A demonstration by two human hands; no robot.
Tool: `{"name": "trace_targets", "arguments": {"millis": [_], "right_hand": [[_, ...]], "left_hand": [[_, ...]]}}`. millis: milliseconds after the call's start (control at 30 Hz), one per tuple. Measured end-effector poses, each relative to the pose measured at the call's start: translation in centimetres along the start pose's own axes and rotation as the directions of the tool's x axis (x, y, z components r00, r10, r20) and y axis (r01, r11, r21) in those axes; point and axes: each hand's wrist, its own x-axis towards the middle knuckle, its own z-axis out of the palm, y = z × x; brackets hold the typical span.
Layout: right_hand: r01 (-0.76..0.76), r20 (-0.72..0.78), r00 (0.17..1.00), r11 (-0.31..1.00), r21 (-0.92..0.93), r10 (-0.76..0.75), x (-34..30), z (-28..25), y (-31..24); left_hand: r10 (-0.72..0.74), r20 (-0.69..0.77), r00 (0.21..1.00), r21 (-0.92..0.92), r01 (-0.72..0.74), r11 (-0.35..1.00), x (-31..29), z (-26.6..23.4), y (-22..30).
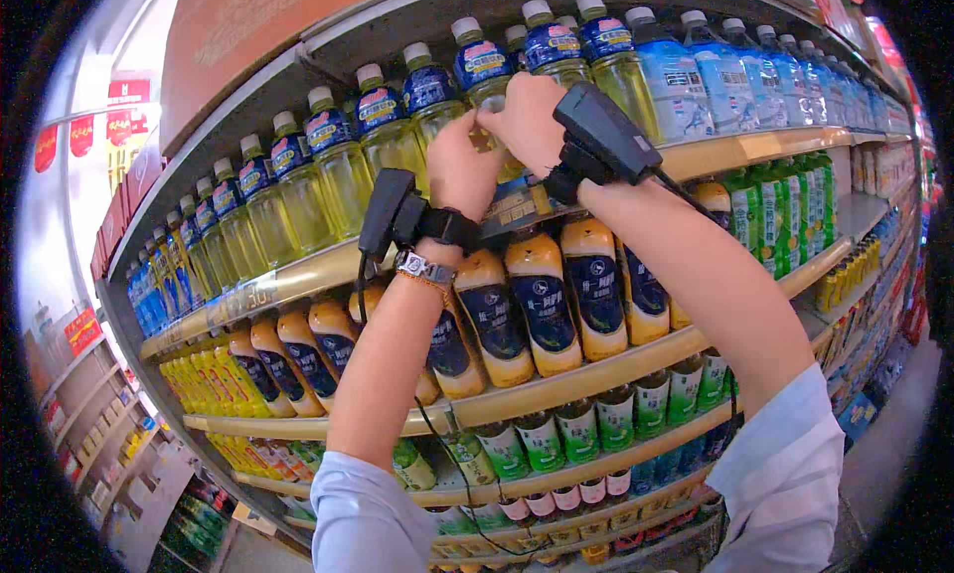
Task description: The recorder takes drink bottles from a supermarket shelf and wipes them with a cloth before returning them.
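My left hand [465, 165] and my right hand [527, 121] meet at the upper shelf, in front of a bottle [484, 61] of yellow-green drink with a white cap and blue label. The fingers of both are curled close together over its lower body. Whatever lies between them is hidden. Similar upright bottles [338, 165] flank this one in a row. Each wrist carries a strapped black device, the left one [390, 215] above a silver watch [425, 267] and the right one [606, 131] near the thumb side.
Clear bottles with light-blue labels [686, 81] continue the row rightward. Below run a gold shelf edge [298, 280], orange bottles with dark labels [542, 305] and green-labelled bottles [537, 442]. A large orange-brown box [229, 46] sits on top. A black cable [452, 459] hangs between my arms.
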Motion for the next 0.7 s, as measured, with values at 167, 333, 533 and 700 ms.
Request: {"name": "trace_targets", "arguments": {"millis": [167,333,533,700], "right_hand": [[0.012,0.014,1.000,1.000,-0.009,-0.012,-1.0,0.7,-0.4],[0.000,0.046,0.999,0.995,-0.096,0.004,-1.2,0.7,-0.1],[-0.004,0.142,0.990,0.999,-0.038,0.009,-1.2,-0.3,-0.5],[-0.121,0.342,0.930,0.990,-0.068,0.137,-1.8,-1.8,-1.6]], "left_hand": [[0.071,-0.126,0.990,0.110,-0.057,0.992,-0.2,0.4,-1.3],[-0.041,-0.085,0.996,0.108,0.050,0.993,-0.1,1.2,-0.9],[-0.173,-0.122,0.977,-0.028,0.171,0.985,-0.1,1.2,-1.3],[-0.114,-0.219,0.969,0.026,0.123,0.992,-0.1,1.3,-1.3]]}}
